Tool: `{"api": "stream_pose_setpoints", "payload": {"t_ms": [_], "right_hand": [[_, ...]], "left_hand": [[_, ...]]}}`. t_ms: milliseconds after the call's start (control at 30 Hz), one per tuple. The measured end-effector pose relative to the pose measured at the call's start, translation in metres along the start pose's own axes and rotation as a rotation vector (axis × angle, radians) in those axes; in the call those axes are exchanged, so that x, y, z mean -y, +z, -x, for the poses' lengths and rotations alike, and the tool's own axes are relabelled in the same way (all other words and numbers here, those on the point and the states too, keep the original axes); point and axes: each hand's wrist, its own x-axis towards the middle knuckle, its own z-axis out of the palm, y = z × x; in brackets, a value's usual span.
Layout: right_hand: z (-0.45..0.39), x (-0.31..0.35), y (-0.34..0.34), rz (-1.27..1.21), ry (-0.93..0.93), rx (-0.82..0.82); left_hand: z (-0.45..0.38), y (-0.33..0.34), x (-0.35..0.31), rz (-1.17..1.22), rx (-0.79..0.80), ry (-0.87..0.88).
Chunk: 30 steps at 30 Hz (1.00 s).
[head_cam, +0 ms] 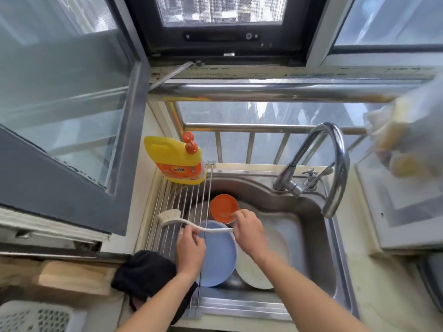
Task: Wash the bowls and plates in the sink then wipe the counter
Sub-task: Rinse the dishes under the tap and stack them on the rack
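Room: daylight is coming through a window [223, 10] above a steel sink [318, 238], with a railing [263, 127] running behind it.
Hidden: a blurred pale and yellow bundle [405, 140] is hanging at the right edge, too smeared to name; the bottle label is unreadable.
Counter: a black cloth [146, 274] is lying left of the sink, touching a wooden board [72, 276].
Rack: a roll-up wire rack [182, 207] is spanning the sink's left side, carrying a yellow detergent bottle [175, 159].
Dishes: an orange bowl [224, 208], a blue plate [219, 257] and a white plate [263, 262] are sitting in the basin under the faucet [335, 168].
Brush: a white dish brush [184, 221] is lying across the rack, handle over the blue plate.
Left hand [190, 250]: fingers are pinching the handle's middle.
Right hand [249, 231]: fingers are curling round the handle's end.
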Motion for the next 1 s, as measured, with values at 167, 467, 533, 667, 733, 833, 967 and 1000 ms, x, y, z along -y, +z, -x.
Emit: {"api": "stream_pose_setpoints", "payload": {"t_ms": [167, 467, 533, 667, 733, 833, 967, 1000], "right_hand": [[0.016, -0.08, -0.069, -0.151, 0.321, -0.228], [-0.006, -0.091, -0.157, -0.811, 0.586, -0.393], [-0.006, -0.083, -0.166, -0.922, 0.633, -0.426], [-0.016, -0.087, -0.164, -0.939, 0.643, -0.446], [-0.019, -0.089, -0.16, -0.928, 0.654, -0.391], [-0.02, -0.093, -0.148, -0.876, 0.641, -0.292], [-0.032, -0.102, -0.131, -0.596, 0.677, -0.387], [-0.034, -0.104, -0.128, -0.581, 0.677, -0.387]], "left_hand": [[0.006, 0.036, -0.024, 0.05, 0.024, 0.001], [-0.025, 0.055, -0.054, 0.02, -0.116, -0.32], [-0.034, 0.054, -0.051, 0.002, -0.135, -0.357], [-0.045, 0.053, -0.049, -0.029, -0.194, -0.399], [-0.043, 0.048, -0.051, -0.08, -0.189, -0.387], [-0.034, 0.035, -0.045, -0.278, -0.139, -0.308], [-0.025, 0.014, -0.038, -0.482, -0.152, -0.169], [-0.024, 0.007, -0.039, -0.498, -0.151, -0.138]]}}
